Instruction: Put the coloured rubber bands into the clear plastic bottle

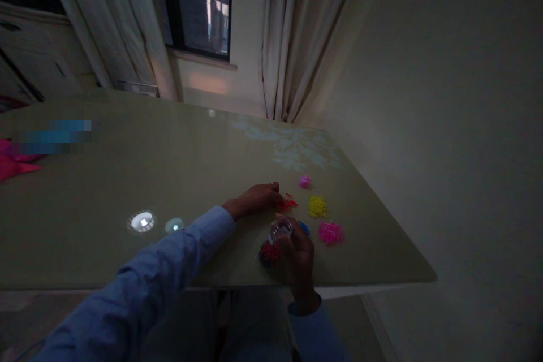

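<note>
My left hand [262, 199] reaches across the table with its fingers bent together, the tips at a small heap of red strands [289, 202]. What its fingers hold, if anything, is too small to make out. My right hand [300, 257] is closed around a small clear container [280, 230], tilted near the table's front edge. Just below it lies a dark red and black clump [269, 253]. To the right are a yellow heap [317, 206] and a pink heap [331, 233] of thin strands. A blue bit [304, 227] shows behind my right hand.
A small pink lump [305, 181] sits beyond the heaps. The glossy table [169, 175] reflects lights and ends close to the wall [445, 124] on the right. Bright pink material [17, 165] and a blurred blue thing [59, 136] lie far left. Curtains [284, 39] hang behind.
</note>
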### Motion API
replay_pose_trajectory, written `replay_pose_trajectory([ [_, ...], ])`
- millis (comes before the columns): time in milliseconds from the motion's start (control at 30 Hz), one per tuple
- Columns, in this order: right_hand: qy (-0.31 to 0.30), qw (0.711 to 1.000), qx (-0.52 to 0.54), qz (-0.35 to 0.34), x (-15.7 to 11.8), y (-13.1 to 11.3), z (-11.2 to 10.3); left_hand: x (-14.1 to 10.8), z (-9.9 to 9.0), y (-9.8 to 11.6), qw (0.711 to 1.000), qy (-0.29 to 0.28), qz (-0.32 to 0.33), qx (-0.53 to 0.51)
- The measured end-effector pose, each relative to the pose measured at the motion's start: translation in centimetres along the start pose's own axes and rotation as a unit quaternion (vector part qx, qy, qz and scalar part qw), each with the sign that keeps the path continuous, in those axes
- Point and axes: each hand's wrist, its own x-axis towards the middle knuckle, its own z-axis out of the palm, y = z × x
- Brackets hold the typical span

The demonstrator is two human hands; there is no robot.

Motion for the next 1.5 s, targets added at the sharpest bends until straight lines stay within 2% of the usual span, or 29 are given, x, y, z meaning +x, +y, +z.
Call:
replay_pose_trajectory([
  [233, -0.014, 1.000, 0.006, -0.014, -0.4, 0.5, 0.3, 0.5, 0.2, 0.1, 0.999, 0.016, 0.024, 0.033],
  [367, -0.004, 1.000, 0.018, 0.002, -0.5, 0.6, 0.3, 0.4, 0.7, -0.2, 0.999, 0.030, 0.011, 0.018],
  [567, 0.010, 0.998, 0.056, 0.018, -0.3, 0.8, 0.3, 0.5, 1.7, -1.0, 0.993, 0.082, -0.019, -0.078],
  [733, 0.017, 0.997, 0.073, 0.031, -0.1, 1.4, 0.0, 1.1, 2.2, -1.6, 0.962, 0.143, -0.023, -0.230],
  [933, -0.001, 0.998, 0.056, 0.026, 0.1, 1.5, 0.2, 0.2, 0.9, -1.3, 0.940, 0.176, -0.050, -0.287],
  [1033, -0.013, 0.999, 0.045, 0.024, 0.4, 1.1, 0.6, -1.3, -0.3, -0.5, 0.904, 0.196, -0.068, -0.374],
  [1167, -0.011, 1.000, 0.022, 0.018, 1.1, 0.6, 0.8, -3.8, -1.9, 1.2, 0.825, 0.205, -0.112, -0.514],
  [1300, -0.011, 0.997, -0.072, -0.033, 2.0, 0.2, 0.6, -6.0, -3.2, 2.9, 0.764, 0.258, -0.143, -0.574],
  [1433, -0.020, 0.980, -0.175, -0.092, 2.7, -0.8, 0.7, -7.5, -4.2, 4.5, 0.690, 0.319, -0.155, -0.631],
  [1500, -0.027, 0.972, -0.203, -0.117, 2.7, -1.3, 1.1, -7.9, -4.6, 5.4, 0.675, 0.331, -0.156, -0.641],
])
